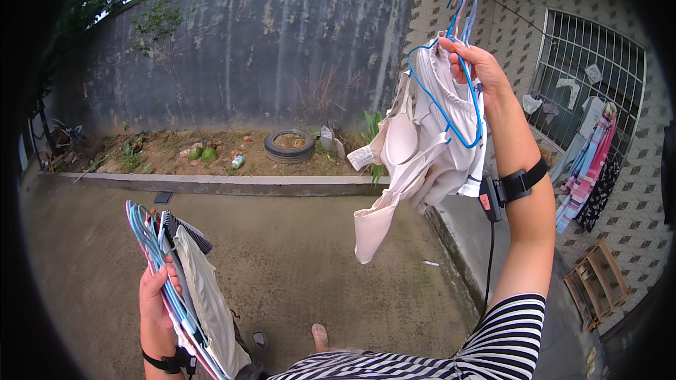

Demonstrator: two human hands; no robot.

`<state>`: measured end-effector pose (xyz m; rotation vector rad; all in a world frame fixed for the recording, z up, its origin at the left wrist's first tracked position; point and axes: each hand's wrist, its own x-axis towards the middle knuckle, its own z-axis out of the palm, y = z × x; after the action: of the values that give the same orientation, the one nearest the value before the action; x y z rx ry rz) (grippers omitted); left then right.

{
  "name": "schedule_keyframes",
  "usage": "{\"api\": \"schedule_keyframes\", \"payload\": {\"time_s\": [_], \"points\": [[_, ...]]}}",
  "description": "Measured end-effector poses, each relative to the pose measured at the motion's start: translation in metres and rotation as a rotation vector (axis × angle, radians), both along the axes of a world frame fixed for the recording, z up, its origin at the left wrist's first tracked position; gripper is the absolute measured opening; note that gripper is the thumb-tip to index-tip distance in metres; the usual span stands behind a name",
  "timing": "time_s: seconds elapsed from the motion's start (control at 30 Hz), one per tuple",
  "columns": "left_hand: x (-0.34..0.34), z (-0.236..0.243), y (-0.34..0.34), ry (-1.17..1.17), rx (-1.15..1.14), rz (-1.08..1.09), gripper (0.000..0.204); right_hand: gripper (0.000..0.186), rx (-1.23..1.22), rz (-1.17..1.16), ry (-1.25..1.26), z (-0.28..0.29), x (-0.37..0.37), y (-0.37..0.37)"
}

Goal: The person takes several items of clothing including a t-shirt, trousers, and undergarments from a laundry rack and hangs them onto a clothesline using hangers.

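Observation:
My right hand (479,67) is raised at the upper right, fingers closed round several hangers. A blue hanger (414,70) is in front, with pale hooks beside its own. From these hang a beige bra (403,137) and a light grey garment (447,165) with a gathered waistband. At the lower left, my left hand (156,292) grips a bundle of hangers (144,236), blue, white and pink, held together. Beside that bundle hangs a cream cloth garment (204,288), and a dark ridged piece (191,232) juts out at its top.
A thin line (493,1) runs overhead at the upper right. Clothes (595,144) hang by a barred window (598,56), with a wooden rack (598,281) below. Across the concrete yard (282,239), a low kerb (232,184) edges a soil bed with a tyre (289,146).

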<state>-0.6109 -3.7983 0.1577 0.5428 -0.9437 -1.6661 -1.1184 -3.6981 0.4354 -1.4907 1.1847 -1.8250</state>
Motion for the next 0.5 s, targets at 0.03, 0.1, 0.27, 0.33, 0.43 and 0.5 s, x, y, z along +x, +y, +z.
{"api": "schedule_keyframes", "payload": {"time_s": [0.03,0.1,0.27,0.33,0.43,0.5], "points": [[-0.009,-0.002,-0.017,0.002,-0.008,-0.014,0.025,0.025,-0.023,0.04,-0.01,0.014,-0.007,-0.016],[-0.018,-0.012,-0.063,0.018,-0.021,0.001,0.024,0.025,-0.06,0.038,0.0,0.033,-0.02,-0.068],[-0.06,-0.013,-0.153,0.057,-0.001,0.078,0.022,0.025,-0.127,0.087,0.072,0.096,-0.07,-0.179],[-0.075,-0.013,-0.188,0.03,-0.001,0.099,0.022,0.025,-0.192,0.079,0.069,0.115,-0.085,-0.216],[-0.096,-0.013,-0.241,0.05,-0.018,0.091,0.023,0.024,-0.284,0.051,0.132,0.141,-0.103,-0.267],[-0.109,-0.018,-0.28,0.067,-0.031,0.064,0.023,0.024,-0.309,0.007,0.193,0.157,-0.116,-0.296]]}}
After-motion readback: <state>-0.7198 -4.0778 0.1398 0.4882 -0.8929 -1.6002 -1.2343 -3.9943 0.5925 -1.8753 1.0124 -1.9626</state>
